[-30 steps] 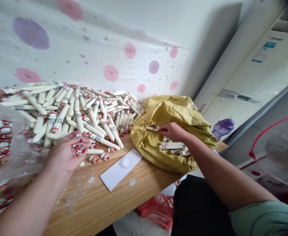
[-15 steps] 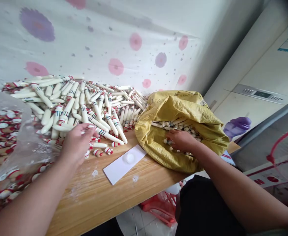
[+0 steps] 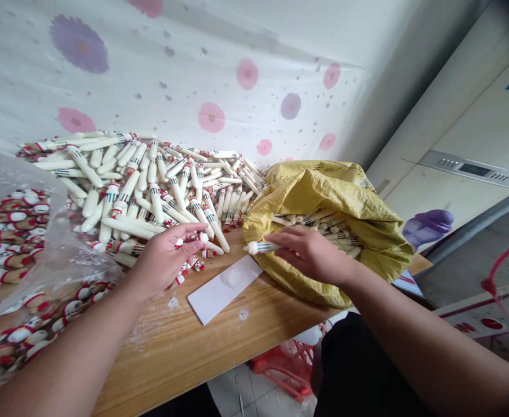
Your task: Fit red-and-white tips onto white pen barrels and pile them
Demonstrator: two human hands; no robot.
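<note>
A: Clock centred on the white card (image 3: 208, 302). What's your left hand (image 3: 163, 259) doing?

B: 10 o'clock, thumb and index pinching a small topper (image 3: 203, 237), red and white. More toppers (image 3: 196, 265) show just below the fingertips; can't tell if they're in your grip or on the wooden table (image 3: 159, 370)

A: And your right hand (image 3: 309, 252)?

B: 2 o'clock, back of the hand up, fingers closed on 1 pen (image 3: 263, 248). White barrel, coloured marks, knobbed end sticking out toward 9 o'clock, in front of the near lip of the yellow sack (image 3: 345, 194)

A: Sack contents?

B: Heap of similar pens (image 3: 335, 223), sack mouth open toward you

A: Rest of your bench?

B: Big pen pile (image 3: 150, 185) at 11 o'clock, up against the flowered sheet (image 3: 163, 63). Clear plastic bag (image 3: 69, 243) at 9 o'clock, full of figure heads (image 3: 20, 237). On the card itself, a small round translucent piece (image 3: 232, 278)

A: Off the bench?

B: Red plastic basket (image 3: 280, 370) low at 5 o'clock, fan (image 3: 489, 284) at 3 o'clock
</note>
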